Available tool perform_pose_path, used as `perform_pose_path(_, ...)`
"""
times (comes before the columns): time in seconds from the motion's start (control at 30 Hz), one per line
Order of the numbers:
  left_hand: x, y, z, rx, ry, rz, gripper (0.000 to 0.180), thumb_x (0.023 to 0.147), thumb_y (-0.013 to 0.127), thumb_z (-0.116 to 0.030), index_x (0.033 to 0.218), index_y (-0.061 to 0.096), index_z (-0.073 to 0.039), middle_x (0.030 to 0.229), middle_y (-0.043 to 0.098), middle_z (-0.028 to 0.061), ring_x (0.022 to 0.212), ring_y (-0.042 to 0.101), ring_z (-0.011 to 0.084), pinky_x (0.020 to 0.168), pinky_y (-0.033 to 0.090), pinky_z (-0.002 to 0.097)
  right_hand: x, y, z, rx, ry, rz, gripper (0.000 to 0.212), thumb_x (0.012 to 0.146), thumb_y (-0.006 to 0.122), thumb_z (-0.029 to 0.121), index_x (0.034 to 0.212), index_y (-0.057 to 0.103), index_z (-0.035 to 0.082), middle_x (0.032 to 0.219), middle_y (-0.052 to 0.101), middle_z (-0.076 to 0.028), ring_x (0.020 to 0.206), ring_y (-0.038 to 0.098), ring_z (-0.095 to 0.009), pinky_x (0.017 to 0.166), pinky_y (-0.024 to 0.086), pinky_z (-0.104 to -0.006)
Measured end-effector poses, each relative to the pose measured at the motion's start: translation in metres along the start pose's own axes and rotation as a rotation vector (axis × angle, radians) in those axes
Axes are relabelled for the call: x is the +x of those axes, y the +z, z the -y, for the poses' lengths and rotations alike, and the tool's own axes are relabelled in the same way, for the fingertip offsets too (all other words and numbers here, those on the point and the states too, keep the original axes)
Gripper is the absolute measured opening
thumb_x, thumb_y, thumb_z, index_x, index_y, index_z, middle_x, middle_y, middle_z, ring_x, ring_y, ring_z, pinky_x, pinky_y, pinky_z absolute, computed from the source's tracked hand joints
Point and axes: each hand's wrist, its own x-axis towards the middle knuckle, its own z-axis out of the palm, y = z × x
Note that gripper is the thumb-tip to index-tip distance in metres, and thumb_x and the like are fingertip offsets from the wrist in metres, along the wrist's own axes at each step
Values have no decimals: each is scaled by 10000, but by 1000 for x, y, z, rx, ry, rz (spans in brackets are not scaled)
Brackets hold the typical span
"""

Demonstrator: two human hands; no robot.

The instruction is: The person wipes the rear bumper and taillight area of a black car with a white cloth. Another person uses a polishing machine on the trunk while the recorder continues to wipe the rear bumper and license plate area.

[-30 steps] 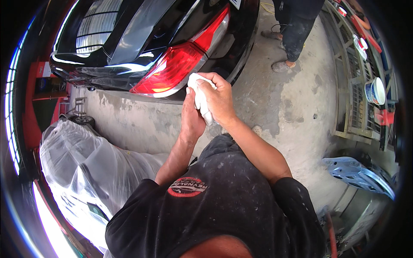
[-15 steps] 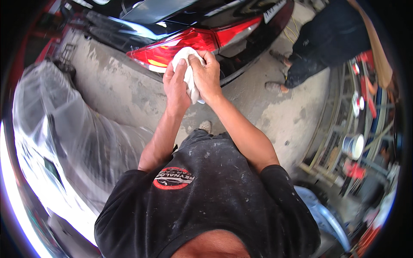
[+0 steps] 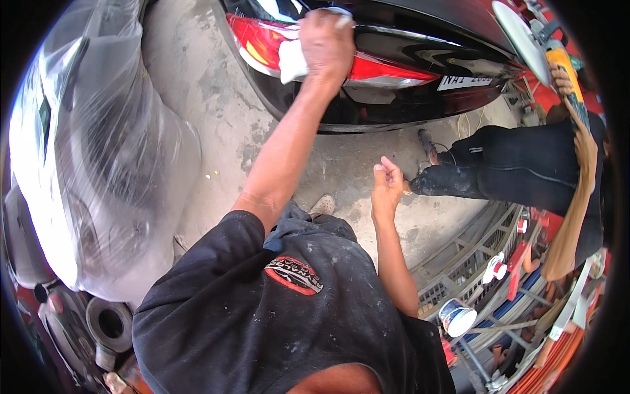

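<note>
My left hand (image 3: 326, 47) is stretched out over the back of a black car (image 3: 413, 108). It presses a white cloth (image 3: 293, 62) against the car around the red tail light (image 3: 388, 69). Part of the cloth hangs out beside the fingers, and the rest is hidden under the palm. Lower and to the right, my right hand (image 3: 388, 185) hangs in the air before my body. Its fingers are loosely bent, with the thumb apart, and nothing shows in it.
At the right a co-worker in dark clothes (image 3: 518, 164) holds a yellow power polisher (image 3: 563, 69) with a white round pad (image 3: 520, 39). Plastic sheeting (image 3: 131, 164) covers a bulky shape at the left. A metal rack (image 3: 459, 262) and a white tub (image 3: 457, 317) stand at the lower right.
Both hands held the cloth together before; now only my left hand has it, moved up onto the car. My right hand has let go and dropped down to the right. The view has turned right.
</note>
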Motion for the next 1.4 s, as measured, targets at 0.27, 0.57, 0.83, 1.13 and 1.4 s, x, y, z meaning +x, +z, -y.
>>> perform_pose_path(0.27, 32, -7, 25, 351, 296, 154, 159, 924, 618, -142, 906, 753, -61, 881, 684, 149, 842, 652, 342, 769, 525, 438, 4, -28, -14, 32, -10, 62, 268, 946, 689, 125, 1191, 686, 19, 1111, 634, -87, 985, 588, -169, 898, 473, -313)
perform_pose_path(0.57, 7, -3, -3, 185, 336, 115, 109, 833, 647, -63, 888, 729, -17, 918, 662, 160, 887, 648, 331, 786, 562, 429, 10, -24, -19, 84, -26, 113, 261, 940, 688, 109, 1190, 695, 35, 1097, 628, -91, 979, 596, -168, 884, 483, -311)
perform_pose_path(0.83, 0, 1, -5, 167, 251, 109, 102, 893, 654, -106, 896, 713, -22, 905, 641, 142, 889, 646, 359, 784, 559, 460, 18, -14, -2, -10, -45, 155, 252, 943, 686, 134, 1178, 701, 44, 1108, 623, -97, 988, 601, -170, 885, 492, -317)
perform_pose_path(1.13, 19, -26, 42, 239, 448, 248, 171, 851, 659, -31, 1013, 712, -31, 977, 685, 94, 909, 653, 295, 802, 568, 394, 26, 4, -9, -8, 11, 202, 259, 973, 672, 121, 1213, 671, 23, 1120, 649, -60, 998, 575, -121, 912, 458, -267)
perform_pose_path(1.4, -5, 26, -36, 131, 565, 214, 215, 785, 655, -43, 997, 675, -12, 985, 612, 108, 937, 633, 275, 802, 564, 361, 38, -3, -15, 73, 105, 139, 265, 950, 684, 146, 1194, 689, 43, 1164, 634, -104, 1052, 595, -187, 936, 476, -322)
